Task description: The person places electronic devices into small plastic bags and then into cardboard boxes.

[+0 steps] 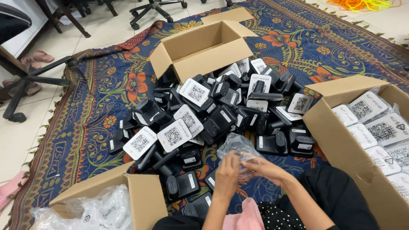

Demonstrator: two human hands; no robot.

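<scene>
My left hand (227,173) and my right hand (262,167) meet low in the middle of the view. Both grip a crumpled clear plastic bag (237,146) that rises above my fingers. Whether anything is inside the bag cannot be seen. Just beyond my hands lies a heap of several black devices (221,115) with white square code cards (174,134) on them, spread over a patterned blue rug (98,106).
An open cardboard box (341,140) at the right holds several bagged white cards. Another box (142,198) at the lower left holds clear plastic bags. A third, open box (200,47) lies on its side behind the heap. Chair legs (30,81) stand at the left.
</scene>
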